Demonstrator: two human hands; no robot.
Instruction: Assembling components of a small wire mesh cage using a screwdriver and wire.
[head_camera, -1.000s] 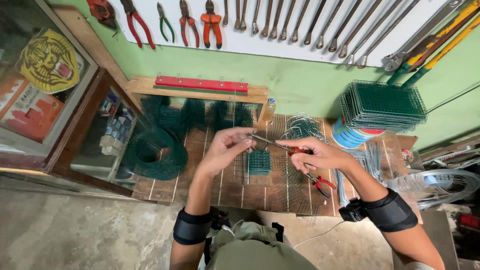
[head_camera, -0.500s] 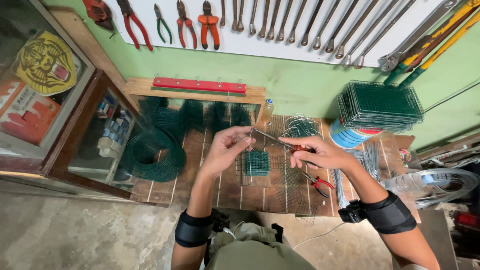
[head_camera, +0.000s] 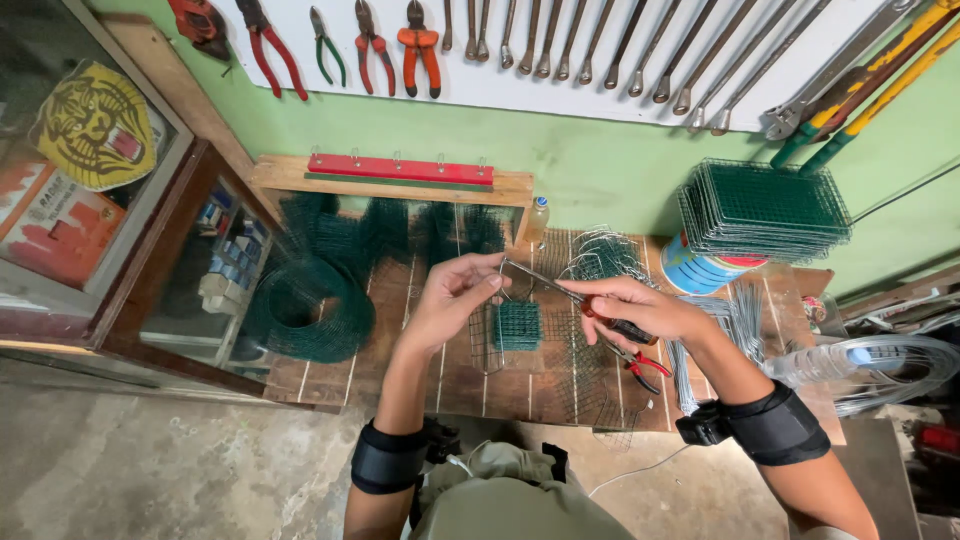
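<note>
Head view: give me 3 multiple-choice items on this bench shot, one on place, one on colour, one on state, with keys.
1. Where does the stack of green wire panels sit?
A. On the floor by the cabinet
B. On top of a round tin at the bench's right rear
C. Hung on the wall board

2. What colour is the small mesh cube below the hands?
A. Green
B. Red
C. Bare silver

3. What is the right hand doing?
A. Lying flat and empty on the bench
B. Gripping long-nosed pliers whose tip points toward the left hand
C. Lifting the coil of wire

Key: 1 B, the stack rests on the tin beside the wall. 2 A, its mesh is green like the wire coil. 3 B, the fingers close round the dark handles and the tip reaches the left hand's fingers.
</note>
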